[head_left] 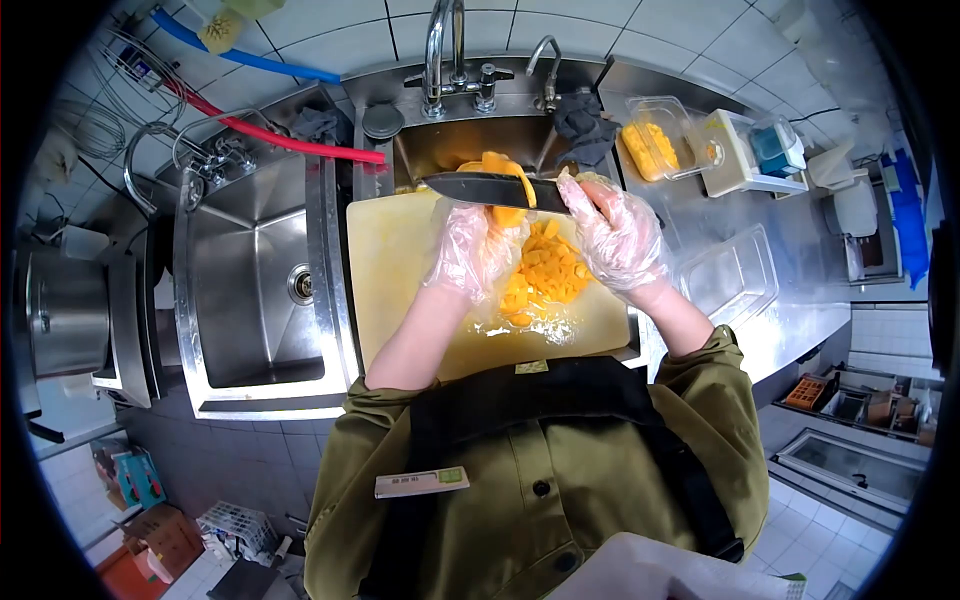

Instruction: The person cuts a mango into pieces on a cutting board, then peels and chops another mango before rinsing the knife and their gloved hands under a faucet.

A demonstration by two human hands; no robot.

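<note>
My right hand [622,238], in a clear plastic glove, is closed around the handle of a wide dark-bladed kitchen knife [470,187]. The blade points left and lies across a piece of orange mango [508,217]. A strip of yellow-orange peel [515,172] curls over the blade. My left hand [470,250], gloved too, grips the mango from below and partly hides it. Beneath both hands, diced mango [545,270] lies in a wet heap on a pale cutting board [390,260].
The board sits before a sink basin [480,140] with a chrome faucet [440,70]. Another steel sink [255,280] is at left. On the right counter are a clear container of yellow fruit [648,150], a clear tray [732,275] and a white scale-like device [745,150].
</note>
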